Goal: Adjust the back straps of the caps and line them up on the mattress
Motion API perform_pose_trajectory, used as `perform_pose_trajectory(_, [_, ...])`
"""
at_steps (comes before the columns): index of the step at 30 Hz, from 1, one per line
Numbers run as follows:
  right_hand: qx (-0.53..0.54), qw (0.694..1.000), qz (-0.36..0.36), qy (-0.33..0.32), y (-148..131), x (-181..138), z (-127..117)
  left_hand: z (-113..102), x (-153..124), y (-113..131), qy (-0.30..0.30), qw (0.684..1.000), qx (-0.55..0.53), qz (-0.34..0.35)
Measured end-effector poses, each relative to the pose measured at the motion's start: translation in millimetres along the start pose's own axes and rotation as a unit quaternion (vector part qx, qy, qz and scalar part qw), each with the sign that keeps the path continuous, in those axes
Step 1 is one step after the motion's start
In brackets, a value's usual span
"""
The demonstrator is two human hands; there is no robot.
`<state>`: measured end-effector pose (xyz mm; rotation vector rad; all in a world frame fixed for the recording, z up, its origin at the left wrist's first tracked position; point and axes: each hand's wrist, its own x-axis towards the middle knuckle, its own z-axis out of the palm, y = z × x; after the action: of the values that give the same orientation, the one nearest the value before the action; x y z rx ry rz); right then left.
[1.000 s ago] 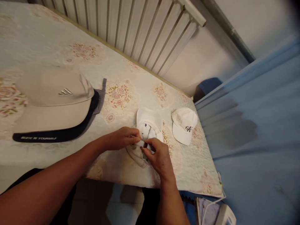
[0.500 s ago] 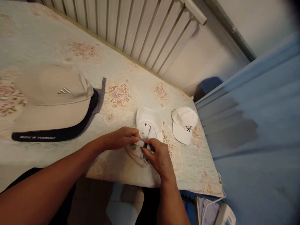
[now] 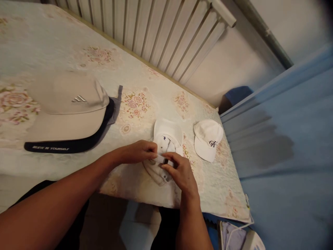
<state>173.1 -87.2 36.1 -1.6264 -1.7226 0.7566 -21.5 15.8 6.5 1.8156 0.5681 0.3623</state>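
A white baseball cap (image 3: 168, 129) with a small dark logo lies on the bed in front of me, its inside partly showing. Its white back strap (image 3: 159, 158) runs between my two hands. My left hand (image 3: 142, 151) is closed on the strap's left part, thumb over fingers. Thumb and fingers of my right hand (image 3: 180, 170) pinch the strap's right part, beside a small dark buckle (image 3: 165, 160). The fingertips hide some of the strap. To the right sits another white cap (image 3: 208, 139) with dark letters on its front.
Stacked at the left are a beige cap (image 3: 70, 100) and a dark cap (image 3: 65, 147) with lettering on its brim. The floral cover (image 3: 136, 104) meets slatted rails (image 3: 145, 31) at the back. A blue curtain (image 3: 286, 156) hangs at the right.
The view has shifted slightly, so things appear a little further right. Both hands stay on the cap's strap, and more of the strap shows between them.
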Motion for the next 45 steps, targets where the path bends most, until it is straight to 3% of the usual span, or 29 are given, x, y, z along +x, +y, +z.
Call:
perform_pose_trajectory(10, [0.136,0.987,0.082,-0.009,15,7,5,-3,1,0,-0.016,0.998,-0.054,0.0])
perform_pose_trajectory(18, [0.172,0.98,0.104,-0.003,21,8,6,0,4,-6,-0.006,0.994,-0.109,-0.004])
perform_pose_trajectory(29, [0.18,0.978,0.106,0.007,24,9,9,1,3,1,0.03,0.997,-0.065,-0.01])
perform_pose_trajectory(45, [0.157,0.982,0.1,0.03,12,10,12,5,0,-1,0.0,0.998,0.053,0.032])
